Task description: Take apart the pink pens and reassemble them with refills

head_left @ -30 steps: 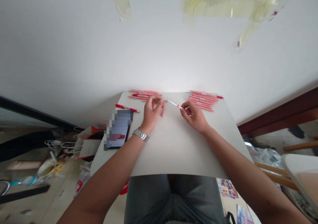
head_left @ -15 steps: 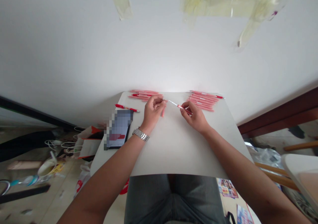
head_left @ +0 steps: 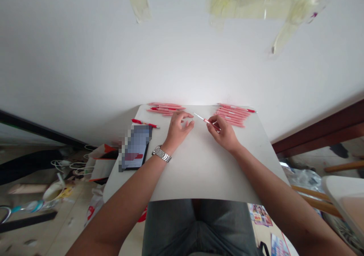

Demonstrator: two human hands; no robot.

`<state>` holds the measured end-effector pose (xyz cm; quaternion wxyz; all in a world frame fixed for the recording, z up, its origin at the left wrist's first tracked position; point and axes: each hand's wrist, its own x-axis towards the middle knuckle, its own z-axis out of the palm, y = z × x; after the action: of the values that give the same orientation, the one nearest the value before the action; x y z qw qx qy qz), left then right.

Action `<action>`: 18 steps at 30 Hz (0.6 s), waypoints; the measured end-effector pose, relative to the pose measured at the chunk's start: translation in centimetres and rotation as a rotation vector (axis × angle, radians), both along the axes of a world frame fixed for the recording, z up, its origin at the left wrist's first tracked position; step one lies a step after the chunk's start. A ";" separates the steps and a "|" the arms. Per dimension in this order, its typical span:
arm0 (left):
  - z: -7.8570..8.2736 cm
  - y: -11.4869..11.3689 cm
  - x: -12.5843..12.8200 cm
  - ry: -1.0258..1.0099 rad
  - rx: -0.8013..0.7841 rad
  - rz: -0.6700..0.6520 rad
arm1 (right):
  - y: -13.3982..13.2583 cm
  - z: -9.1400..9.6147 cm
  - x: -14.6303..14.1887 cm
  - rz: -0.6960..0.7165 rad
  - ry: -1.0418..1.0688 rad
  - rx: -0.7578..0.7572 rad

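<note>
My right hand (head_left: 222, 131) pinches a pink pen body (head_left: 212, 125) with a thin white refill (head_left: 198, 116) sticking out toward the upper left. Facing the refill's tip is my left hand (head_left: 179, 128), its thumb and index finger curved toward each other. A tiny thin thing between those fingertips is too small to name, and the curled fingers hide the palm. Behind the left hand lies a group of pink and red pens (head_left: 166, 107). A row of pink pens (head_left: 233, 116) lies just beyond the right hand.
On the white table (head_left: 199, 172), a phone (head_left: 136, 146) with a blurred screen lies at the left, below a red pen (head_left: 145, 124). The white wall (head_left: 182, 51) rises behind the far edge. Bags (head_left: 104, 161) stand on the floor at the left.
My left thumb and index finger have moved apart, and the hand has shifted slightly right. The pink piece that hung below it is out of sight. My right hand has hardly moved.
</note>
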<state>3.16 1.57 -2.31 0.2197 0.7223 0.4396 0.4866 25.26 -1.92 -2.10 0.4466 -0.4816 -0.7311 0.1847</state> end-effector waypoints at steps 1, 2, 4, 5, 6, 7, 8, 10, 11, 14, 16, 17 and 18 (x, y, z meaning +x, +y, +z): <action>0.0 0.0 0.0 0.036 0.012 0.014 | 0.0 0.0 0.0 -0.004 0.002 0.001; -0.1 0.0 0.0 0.067 0.022 0.031 | 0.0 0.0 0.0 -0.008 0.001 0.002; -0.1 0.0 -0.1 0.114 0.037 0.062 | 0.0 0.0 0.0 -0.015 -0.004 0.004; -0.1 0.0 -0.1 0.133 0.040 0.074 | 0.0 0.0 0.0 -0.018 -0.007 0.006; -0.1 0.0 -0.1 0.149 0.040 0.082 | 0.0 0.0 0.0 -0.020 -0.009 0.007; -0.1 0.0 -0.1 0.164 0.039 0.085 | 0.0 0.0 0.0 -0.022 -0.010 0.008; -0.1 -0.1 -0.1 0.177 0.035 0.087 | 0.0 0.0 0.0 -0.024 -0.012 0.008; 0.0 -0.2 -0.1 0.203 0.025 0.091 | 0.0 0.0 0.0 -0.028 -0.016 0.006; 0.0 -0.2 -0.1 0.216 0.019 0.092 | 0.0 0.0 0.0 -0.030 -0.018 0.005; 0.0 -0.3 -0.2 0.259 0.014 0.092 | 0.0 0.0 0.0 -0.032 -0.021 -0.003; -0.1 -0.3 -0.3 0.285 0.019 0.090 | 0.0 0.1 0.0 -0.030 -0.020 -0.007; -0.2 -0.3 -0.3 0.296 0.022 0.090 | 0.0 0.1 0.0 -0.028 -0.019 -0.008; -0.2 -0.3 -0.4 0.306 0.023 0.091 | 0.0 0.1 0.0 -0.026 -0.017 -0.007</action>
<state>2.81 1.27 -2.54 0.1194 0.7698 0.4946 0.3854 25.24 -1.94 -2.00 0.4411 -0.4941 -0.7279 0.1776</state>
